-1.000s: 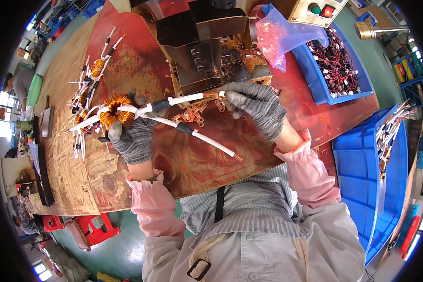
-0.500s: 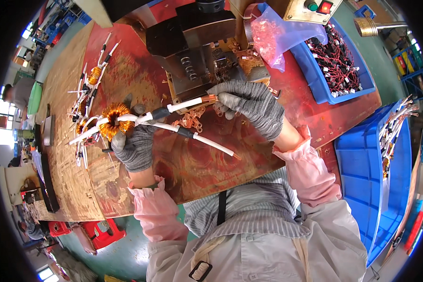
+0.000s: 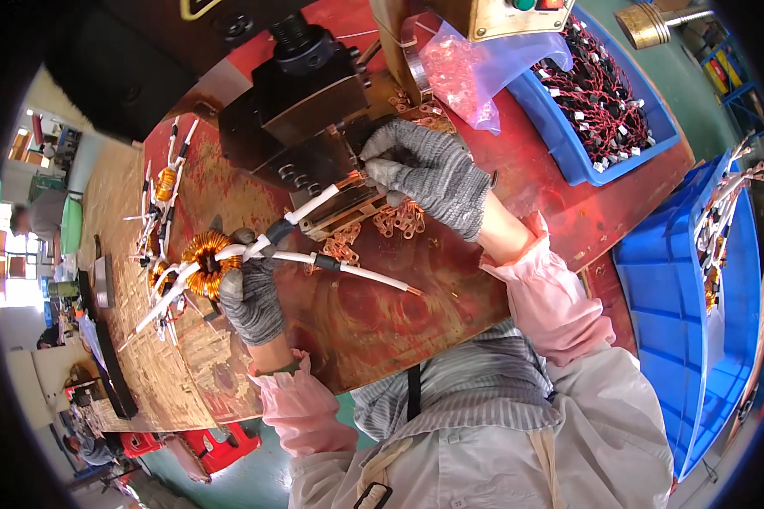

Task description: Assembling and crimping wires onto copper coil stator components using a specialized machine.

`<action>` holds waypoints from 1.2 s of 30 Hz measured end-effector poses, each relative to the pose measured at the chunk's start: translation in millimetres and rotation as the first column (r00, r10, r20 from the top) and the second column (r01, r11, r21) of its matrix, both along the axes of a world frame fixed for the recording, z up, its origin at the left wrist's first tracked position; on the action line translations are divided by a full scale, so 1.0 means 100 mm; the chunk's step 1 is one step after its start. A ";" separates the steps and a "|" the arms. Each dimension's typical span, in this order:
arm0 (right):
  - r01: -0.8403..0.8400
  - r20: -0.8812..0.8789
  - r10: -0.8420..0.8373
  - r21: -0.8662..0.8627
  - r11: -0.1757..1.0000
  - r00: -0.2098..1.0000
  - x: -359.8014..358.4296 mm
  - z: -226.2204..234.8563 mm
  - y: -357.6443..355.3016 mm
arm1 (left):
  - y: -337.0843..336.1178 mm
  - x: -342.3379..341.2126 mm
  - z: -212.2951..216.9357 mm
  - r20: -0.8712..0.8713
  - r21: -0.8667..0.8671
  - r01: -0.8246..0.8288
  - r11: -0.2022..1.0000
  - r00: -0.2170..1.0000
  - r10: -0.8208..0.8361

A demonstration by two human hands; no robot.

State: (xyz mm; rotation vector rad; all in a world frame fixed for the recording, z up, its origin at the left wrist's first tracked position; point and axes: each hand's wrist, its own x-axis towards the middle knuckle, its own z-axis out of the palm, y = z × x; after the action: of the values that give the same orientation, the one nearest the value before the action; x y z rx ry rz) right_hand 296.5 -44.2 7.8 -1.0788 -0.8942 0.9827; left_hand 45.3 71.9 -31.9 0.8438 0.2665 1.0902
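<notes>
My left hand [image 3: 250, 297], in a grey knitted glove, is closed around the white leads beside a copper-wound toroidal coil [image 3: 205, 265]. One white lead [image 3: 314, 204] with a black sleeve slants up to the press [image 3: 301, 110], its copper end at the tooling. There my gloved right hand [image 3: 429, 170] pinches that copper end; whether a lug sits on it is hidden by the fingers and the machine. A second sleeved lead [image 3: 373, 277] from the coil points right over the table, its bare copper tip free. Loose copper lugs [image 3: 399, 219] lie below the press.
More coils with white leads [image 3: 165, 184] lie on the worn table at left. Behind my right hand are a plastic bag of copper pieces [image 3: 458, 72], a control box [image 3: 518, 19] and a blue bin of red-black wires [image 3: 560, 140]. A larger blue bin [image 3: 666, 297] stands at right.
Both hands have brought the coil's upper lead closer to the press, its copper end now at the tooling. The head view has shifted, showing more of the machine.
</notes>
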 end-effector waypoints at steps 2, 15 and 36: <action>0.003 0.028 -0.003 -0.024 1.000 1.000 0.03 0.00 0.02 | -0.03 0.06 0.05 0.010 0.002 -0.004 1.000 1.000 0.004; 0.154 0.319 -0.170 0.075 0.985 0.932 0.06 -0.15 0.20 | -0.05 0.10 0.08 -0.062 0.030 -0.015 0.999 0.998 0.017; 0.430 0.244 -0.484 0.244 0.869 0.840 0.00 -0.04 -0.13 | -0.02 0.08 0.06 -0.048 0.025 -0.005 1.000 0.999 0.007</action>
State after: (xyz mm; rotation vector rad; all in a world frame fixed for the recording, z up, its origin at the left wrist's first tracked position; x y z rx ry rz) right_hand 296.2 -56.9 3.7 -1.2302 -0.8874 0.3330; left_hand 53.3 69.6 -26.4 0.8927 0.2967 1.0816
